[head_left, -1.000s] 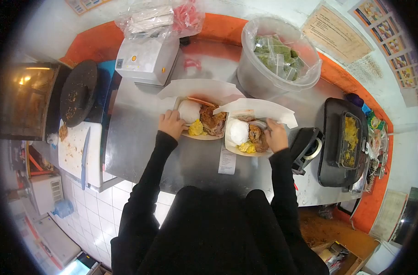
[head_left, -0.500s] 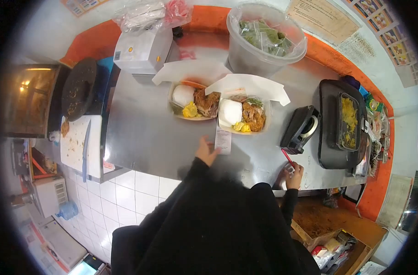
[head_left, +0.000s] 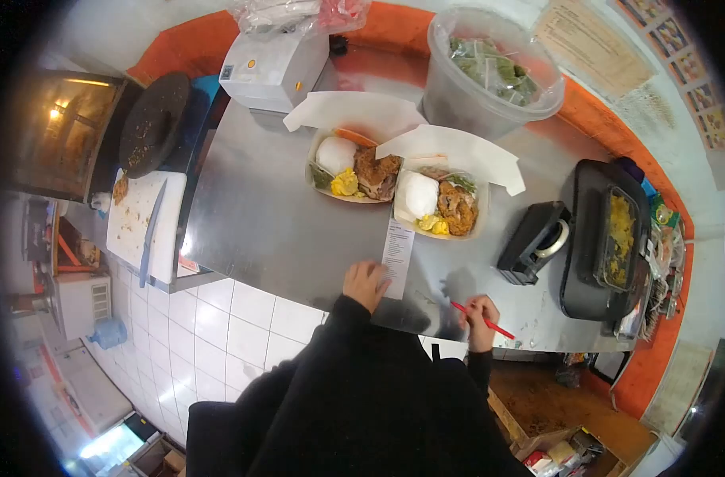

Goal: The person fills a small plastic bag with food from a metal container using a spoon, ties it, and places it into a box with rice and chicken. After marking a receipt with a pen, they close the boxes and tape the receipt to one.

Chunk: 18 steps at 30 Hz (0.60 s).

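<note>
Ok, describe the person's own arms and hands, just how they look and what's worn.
Both arms are covered by long black sleeves reaching the wrists. The left hand and right hand are bare: no gloves, and no rings or watch can be made out. No markings show on the sleeves.

two open meal boxes (head_left: 354, 171) (head_left: 442, 207), tape dispenser (head_left: 533, 242), lidded tub (head_left: 489, 75) and cutting board (head_left: 143, 230) on the counter.

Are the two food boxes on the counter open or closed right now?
Open. Both food boxes have their white lids folded back, leaving rice, fried meat and yellow garnish exposed. Neither hand touches them.
</note>
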{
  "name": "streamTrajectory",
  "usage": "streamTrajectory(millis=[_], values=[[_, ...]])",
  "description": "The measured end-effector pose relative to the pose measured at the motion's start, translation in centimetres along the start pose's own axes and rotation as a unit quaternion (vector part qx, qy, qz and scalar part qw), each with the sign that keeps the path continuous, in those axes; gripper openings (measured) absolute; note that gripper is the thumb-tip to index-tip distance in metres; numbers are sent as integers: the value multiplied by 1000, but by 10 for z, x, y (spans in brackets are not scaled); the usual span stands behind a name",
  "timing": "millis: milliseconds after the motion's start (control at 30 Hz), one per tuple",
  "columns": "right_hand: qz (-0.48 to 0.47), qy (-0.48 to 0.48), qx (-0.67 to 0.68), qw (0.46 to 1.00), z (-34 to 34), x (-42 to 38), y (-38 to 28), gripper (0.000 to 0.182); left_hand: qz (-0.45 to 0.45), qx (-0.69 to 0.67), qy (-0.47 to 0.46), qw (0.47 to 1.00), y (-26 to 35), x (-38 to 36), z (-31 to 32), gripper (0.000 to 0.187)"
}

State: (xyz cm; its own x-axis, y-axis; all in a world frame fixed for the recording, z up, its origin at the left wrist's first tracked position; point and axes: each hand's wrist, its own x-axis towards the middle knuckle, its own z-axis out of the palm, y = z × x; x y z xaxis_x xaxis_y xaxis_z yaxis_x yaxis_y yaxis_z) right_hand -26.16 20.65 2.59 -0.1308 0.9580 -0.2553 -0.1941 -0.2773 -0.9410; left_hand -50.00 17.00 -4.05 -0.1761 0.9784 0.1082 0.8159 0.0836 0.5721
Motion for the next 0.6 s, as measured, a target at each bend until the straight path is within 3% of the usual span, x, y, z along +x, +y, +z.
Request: streamTrajectory(millis=[67, 100, 167, 233, 300, 367, 600], values=[[-1, -30, 60, 998, 46, 24, 9, 3, 28, -11, 28, 999, -4, -15, 7, 29], [15, -70, 61, 996, 62, 38, 20, 14, 61, -24, 57, 996, -8, -19, 11, 23], [15, -57, 110, 992, 90, 64, 44, 14, 71, -25, 57, 996, -12, -21, 14, 23], [-169, -83, -132, 973, 106, 82, 63, 10, 87, -26, 48, 995, -14, -23, 10, 23], [-163, -31, -169, 972, 112, 86, 75, 13, 102, -44, 52, 992, -11, -22, 7, 21], [-239, 101, -245, 934, 113, 88, 81, 12, 95, -55, 60, 992, -8, -22, 5, 19], [-290, 54, -381, 876, 119, 88, 74, 13, 108, -74, 48, 990, -9, -21, 1, 21]])
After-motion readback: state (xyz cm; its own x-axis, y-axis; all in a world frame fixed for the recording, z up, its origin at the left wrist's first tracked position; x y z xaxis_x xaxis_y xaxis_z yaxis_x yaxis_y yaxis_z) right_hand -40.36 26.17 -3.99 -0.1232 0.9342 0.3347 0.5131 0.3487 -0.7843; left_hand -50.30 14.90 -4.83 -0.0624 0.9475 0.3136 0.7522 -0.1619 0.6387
